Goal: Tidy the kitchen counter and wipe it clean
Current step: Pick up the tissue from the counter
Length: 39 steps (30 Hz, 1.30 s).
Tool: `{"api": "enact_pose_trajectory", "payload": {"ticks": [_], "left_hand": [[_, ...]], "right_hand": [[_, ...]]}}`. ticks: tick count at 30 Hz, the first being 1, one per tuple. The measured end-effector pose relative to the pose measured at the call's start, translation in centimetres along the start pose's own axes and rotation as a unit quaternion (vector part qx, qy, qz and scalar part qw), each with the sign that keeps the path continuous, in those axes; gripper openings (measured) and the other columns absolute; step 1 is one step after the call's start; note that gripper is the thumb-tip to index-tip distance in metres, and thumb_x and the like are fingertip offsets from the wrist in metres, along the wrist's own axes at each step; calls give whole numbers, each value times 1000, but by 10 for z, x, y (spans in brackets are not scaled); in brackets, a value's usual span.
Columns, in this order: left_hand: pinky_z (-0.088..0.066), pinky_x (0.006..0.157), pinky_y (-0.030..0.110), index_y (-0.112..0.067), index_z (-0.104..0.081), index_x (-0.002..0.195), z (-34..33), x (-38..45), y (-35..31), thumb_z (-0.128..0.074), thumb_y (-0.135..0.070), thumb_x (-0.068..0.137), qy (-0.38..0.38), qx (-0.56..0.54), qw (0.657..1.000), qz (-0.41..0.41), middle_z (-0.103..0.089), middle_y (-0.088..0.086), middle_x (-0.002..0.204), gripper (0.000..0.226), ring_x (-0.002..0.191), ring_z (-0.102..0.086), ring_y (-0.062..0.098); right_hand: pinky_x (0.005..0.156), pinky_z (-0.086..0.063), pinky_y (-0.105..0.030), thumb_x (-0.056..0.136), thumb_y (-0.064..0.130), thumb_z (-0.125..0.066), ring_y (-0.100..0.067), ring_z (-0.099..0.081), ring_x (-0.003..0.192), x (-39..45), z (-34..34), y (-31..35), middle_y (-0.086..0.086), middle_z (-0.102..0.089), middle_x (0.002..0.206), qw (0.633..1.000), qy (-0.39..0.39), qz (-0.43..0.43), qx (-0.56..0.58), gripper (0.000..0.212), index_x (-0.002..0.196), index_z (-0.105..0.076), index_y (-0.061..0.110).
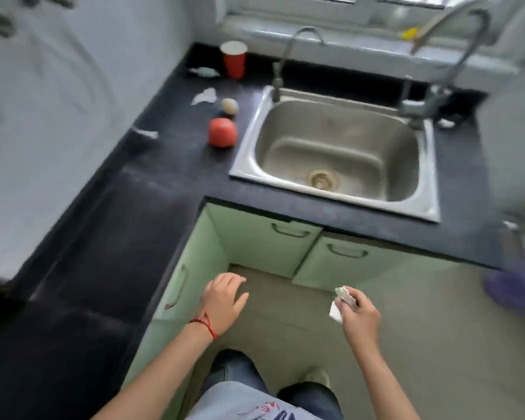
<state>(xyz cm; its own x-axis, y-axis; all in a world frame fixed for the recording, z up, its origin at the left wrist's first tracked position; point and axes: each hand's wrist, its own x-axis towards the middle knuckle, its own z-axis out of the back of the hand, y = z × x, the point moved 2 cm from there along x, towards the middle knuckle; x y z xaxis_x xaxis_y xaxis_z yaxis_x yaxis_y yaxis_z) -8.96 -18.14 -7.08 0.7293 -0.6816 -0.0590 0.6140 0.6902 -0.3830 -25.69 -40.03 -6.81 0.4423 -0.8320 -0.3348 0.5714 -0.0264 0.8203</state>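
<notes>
Your right hand (358, 313) pinches soft crumpled paper (341, 301) (light, harmless); left hand (225, 301) relaxed, empty; lift the fragile egg (230, 106) gently around its middle.

cupboards: I see green doors (264, 244) just beyond the grip
window sill: (361, 40) far beyond
floor: (406, 313) beneath it

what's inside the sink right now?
The sink holds only its drain strainer on a bare, stained steel floor. No dishes or scraps show. The near wall hides a strip of the floor.
</notes>
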Motion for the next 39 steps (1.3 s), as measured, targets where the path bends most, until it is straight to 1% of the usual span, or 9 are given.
{"api": "enact_pose_trajectory", "payload": {"ticks": [2,4,7,8,10,15,22,34,39], "left_hand": [[-55,62,21,-21,-67,83,-21,12,-36,-43,-42,71,51,-1,998,-41,-69,-8,79,34,85,-55,4],[-58,63,26,-18,-68,85,-47,22,-74,-42,-44,71,98,-2,992,-74,-69,-5,81,40,81,-66,14],[-51,88,30,-14,-64,107,-83,35,-134,-38,-47,78,175,-28,981,-80,-67,2,104,51,104,-61,18],[-46,96,30,-13,-59,115,-94,39,-152,-41,-45,83,206,-25,975,-78,-63,3,114,48,112,-56,19],[-38,102,28,-14,-53,122,-117,46,-187,-48,-36,89,253,-19,963,-85,-58,3,123,40,120,-50,17],[-38,99,26,-12,-55,120,-160,65,-257,-52,-30,90,330,-4,942,-60,-60,6,126,36,118,-54,19],[-43,93,25,-13,-60,114,-196,101,-356,-53,-28,89,401,0,912,-88,-66,6,116,30,107,-60,21],[-42,93,27,-11,-58,117,-269,220,-593,-51,-29,90,474,26,856,-203,-66,10,114,34,108,-59,23],[-42,91,25,-10,-59,116,-286,285,-643,-51,-29,90,481,52,859,-170,-64,10,118,33,111,-57,23]], "right_hand": [[61,-37,2,78,-2,-63,-23,-56,84,0,43,-29,-7,-64,88,999,-38,-38,9,20,97,-66,6],[58,-39,-2,79,1,-62,-22,-55,82,-3,87,-60,-6,-64,89,993,-80,-83,14,19,96,-66,10],[58,-39,-20,81,5,-61,-24,-55,84,-9,147,-106,-4,-63,90,980,-132,-149,24,19,97,-66,14],[59,-37,-26,80,5,-61,-25,-55,83,-12,165,-121,-5,-63,89,973,-151,-170,27,19,97,-66,13],[62,-34,-28,79,3,-61,-27,-54,81,-19,199,-150,-6,-62,87,958,-192,-207,41,20,98,-66,9],[61,-34,-29,79,4,-62,-29,-54,78,-41,266,-202,-7,-60,81,915,-276,-287,63,19,97,-67,8],[67,-35,-28,79,4,-61,-28,-54,79,-35,313,-239,-8,-61,80,874,-324,-350,98,20,97,-68,7],[69,-35,-28,79,5,-63,-28,-52,80,87,414,-247,-10,-60,82,825,-377,-399,134,22,101,-67,6],[67,-35,-27,80,6,-61,-28,-52,79,155,466,-238,-10,-63,83,829,-373,-397,129,20,99,-66,8]]}}
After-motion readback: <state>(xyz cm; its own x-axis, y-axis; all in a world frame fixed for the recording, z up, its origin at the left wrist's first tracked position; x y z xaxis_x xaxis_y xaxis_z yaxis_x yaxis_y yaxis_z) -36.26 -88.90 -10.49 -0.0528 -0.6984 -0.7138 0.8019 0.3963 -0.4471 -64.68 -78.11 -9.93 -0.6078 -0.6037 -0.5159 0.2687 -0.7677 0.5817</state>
